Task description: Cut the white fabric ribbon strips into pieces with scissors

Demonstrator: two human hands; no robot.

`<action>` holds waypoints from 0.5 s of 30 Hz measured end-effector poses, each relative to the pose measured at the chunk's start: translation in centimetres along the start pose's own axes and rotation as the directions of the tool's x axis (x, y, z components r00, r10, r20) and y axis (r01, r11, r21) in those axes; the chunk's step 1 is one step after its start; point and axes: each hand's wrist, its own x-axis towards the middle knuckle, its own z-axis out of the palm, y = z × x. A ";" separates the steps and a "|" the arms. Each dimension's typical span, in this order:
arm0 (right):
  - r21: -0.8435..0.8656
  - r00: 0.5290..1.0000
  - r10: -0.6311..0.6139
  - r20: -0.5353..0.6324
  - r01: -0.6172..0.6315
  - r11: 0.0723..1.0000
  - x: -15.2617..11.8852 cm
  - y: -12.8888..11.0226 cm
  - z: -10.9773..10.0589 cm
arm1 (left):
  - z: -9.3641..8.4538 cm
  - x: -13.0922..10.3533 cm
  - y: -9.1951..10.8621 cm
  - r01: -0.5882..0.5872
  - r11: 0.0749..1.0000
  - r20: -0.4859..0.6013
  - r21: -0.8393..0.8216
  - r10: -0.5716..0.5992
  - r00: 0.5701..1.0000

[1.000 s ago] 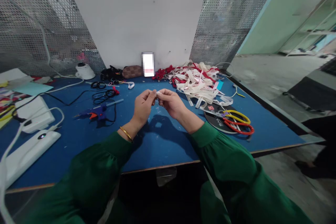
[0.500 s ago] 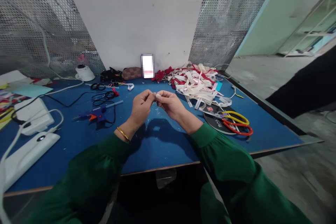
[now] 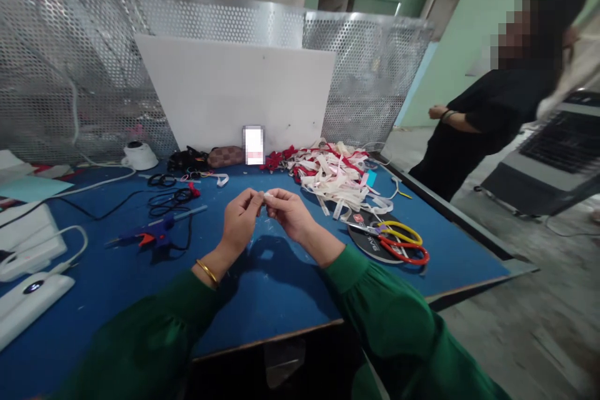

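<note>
Over the middle of the blue table (image 3: 262,325), my left hand (image 3: 240,222) and my right hand (image 3: 291,215) meet fingertip to fingertip. Both are closed in a pinch on a small whitish piece (image 3: 267,194), mostly hidden by the fingers; its kind does not show. Beyond my right hand lies a loose heap of white and red ribbon strips (image 3: 337,178). Scissors (image 3: 402,241) with yellow and red handles rest on a round black pad (image 3: 363,244) to the right. A blue glue gun (image 3: 152,231) lies left of my left hand.
A lit phone (image 3: 254,145) leans on a white board (image 3: 234,87) at the back, beside a brown checked pouch (image 3: 225,157). White power strips (image 3: 37,300) and cables occupy the left. Past the table's right edge, a person in black (image 3: 487,112) stands near an air cooler (image 3: 544,156).
The view has tilted up and shifted right, bringing the person's upper body and the air cooler into sight. My hands keep the same pinch on the small piece.
</note>
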 end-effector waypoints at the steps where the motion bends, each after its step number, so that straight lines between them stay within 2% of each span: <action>1: 0.002 1.000 0.004 -0.006 -0.004 1.000 0.0 0.0 0.0 | 0.0 0.0 0.0 0.003 1.000 -0.002 0.010 -0.003 1.000; 9: -0.006 1.000 0.011 -0.022 -0.011 1.000 0.1 0.4 -0.2 | -0.2 0.1 -0.3 -0.003 0.998 -0.011 0.058 0.004 1.000; 15: 0.011 1.000 0.021 0.020 -0.021 1.000 -0.2 0.1 0.0 | -0.4 0.0 0.3 -0.012 0.998 0.025 0.068 0.010 1.000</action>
